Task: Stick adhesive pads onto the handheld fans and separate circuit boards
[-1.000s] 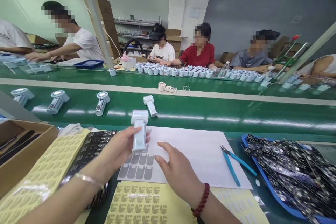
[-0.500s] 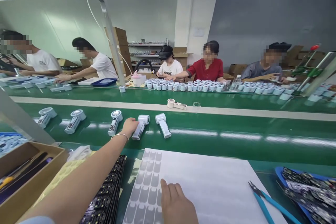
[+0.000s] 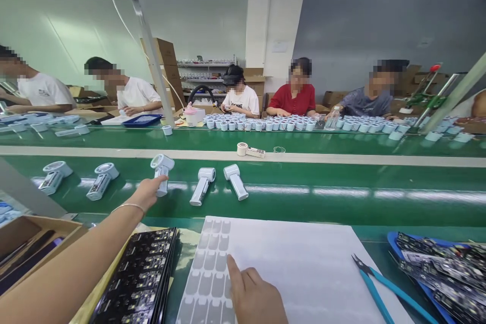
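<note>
My left hand (image 3: pixel 147 194) reaches out over the green conveyor belt, its fingers closed on the handle of a white handheld fan (image 3: pixel 162 163). To the right of it two more white fans lie on the belt: a nearer fan (image 3: pixel 203 185) and a further fan (image 3: pixel 236 182). My right hand (image 3: pixel 255 291) rests on a white sheet (image 3: pixel 304 258), its index finger stretched along the edge of the grey stickers (image 3: pixel 205 281) and the other fingers bent. Nothing shows in that hand.
Teal-handled nippers (image 3: pixel 379 283) lie on the sheet's right side. Circuit boards fill a blue tray (image 3: pixel 395 243) at right, and stacked black boards (image 3: pixel 132 273) lie at left beside a cardboard box (image 3: pixel 72 233). Fans (image 3: pixel 102 179) lie further left. Several co-workers sit across the belt.
My left hand has let go of the nearer right-hand fan and moved left to grip another fan, now turned. My right hand stays on the sheet with its index finger more extended.
</note>
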`<state>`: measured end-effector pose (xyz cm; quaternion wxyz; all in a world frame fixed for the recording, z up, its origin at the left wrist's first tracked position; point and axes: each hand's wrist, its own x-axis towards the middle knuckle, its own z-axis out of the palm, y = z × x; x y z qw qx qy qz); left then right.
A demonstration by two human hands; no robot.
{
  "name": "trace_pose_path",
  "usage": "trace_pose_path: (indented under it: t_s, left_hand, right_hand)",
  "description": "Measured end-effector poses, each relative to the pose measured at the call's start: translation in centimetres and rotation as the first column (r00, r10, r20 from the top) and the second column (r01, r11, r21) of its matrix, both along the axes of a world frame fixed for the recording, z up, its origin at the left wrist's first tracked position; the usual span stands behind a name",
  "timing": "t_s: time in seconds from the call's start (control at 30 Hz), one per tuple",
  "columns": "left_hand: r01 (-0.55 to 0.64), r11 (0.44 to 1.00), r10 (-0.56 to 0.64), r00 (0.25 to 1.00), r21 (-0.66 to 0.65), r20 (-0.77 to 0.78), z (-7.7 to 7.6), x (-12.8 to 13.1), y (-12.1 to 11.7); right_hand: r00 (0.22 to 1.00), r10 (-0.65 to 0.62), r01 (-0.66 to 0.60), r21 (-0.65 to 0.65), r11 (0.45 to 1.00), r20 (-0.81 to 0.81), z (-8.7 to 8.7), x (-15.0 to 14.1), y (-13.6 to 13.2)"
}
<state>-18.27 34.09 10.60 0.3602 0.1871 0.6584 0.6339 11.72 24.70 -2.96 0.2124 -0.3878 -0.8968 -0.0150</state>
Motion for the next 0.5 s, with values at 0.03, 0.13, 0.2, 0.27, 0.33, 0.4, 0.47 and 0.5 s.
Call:
trace_pose_path:
  t_s: [0.03, 0.13, 0.2, 0.27, 0.33, 0.4, 0.47, 0.5]
  left_hand:
    - [-0.013, 1.0, 0.013, 1.0, 0.019, 0.023, 0.6, 1.0, -0.5]
    - [0.047, 0.995, -0.056, 0.993, 0.091, 0.104, 2.7, 4.7, -3.6]
    - [0.14, 0.985, -0.157, 0.973, 0.105, 0.169, 3.7, 7.3, -6.5]
    - [0.21, 0.975, -0.222, 0.949, 0.077, 0.222, 3.8, 9.8, -9.5]
    - [0.24, 0.97, -0.239, 0.922, 0.035, 0.304, 2.9, 12.2, -12.1]
    - [0.249, 0.968, -0.221, 0.872, -0.008, 0.436, 1.4, 14.5, -14.1]
    - [0.184, 0.982, -0.135, 0.824, -0.035, 0.551, -0.2, 16.7, -15.3]
    - [0.136, 0.99, -0.089, 0.798, -0.034, 0.596, -0.8, 17.8, -15.8]
  right_hand:
    - [1.0, 0.009, -0.01, -0.036, 0.999, -0.008, 0.5, 0.0, 0.1]
    - [0.997, -0.021, 0.001, -0.251, 0.968, -0.079, 3.0, 0.0, 0.4]
    - [0.968, -0.084, -0.033, -0.45, 0.892, -0.238, 5.0, 0.4, 0.3]
    - [0.891, -0.165, -0.136, -0.595, 0.792, -0.423, 6.9, 1.4, -0.1]
    - [0.795, -0.25, -0.248, -0.672, 0.698, -0.553, 8.4, 2.6, -1.0]
    - [0.703, -0.353, -0.326, -0.721, 0.611, -0.617, 9.4, 3.9, -2.1]
    - [0.62, -0.438, -0.405, -0.744, 0.532, -0.651, 10.1, 4.9, -3.4]
    - [0.585, -0.466, -0.444, -0.742, 0.502, -0.664, 10.4, 5.2, -4.1]
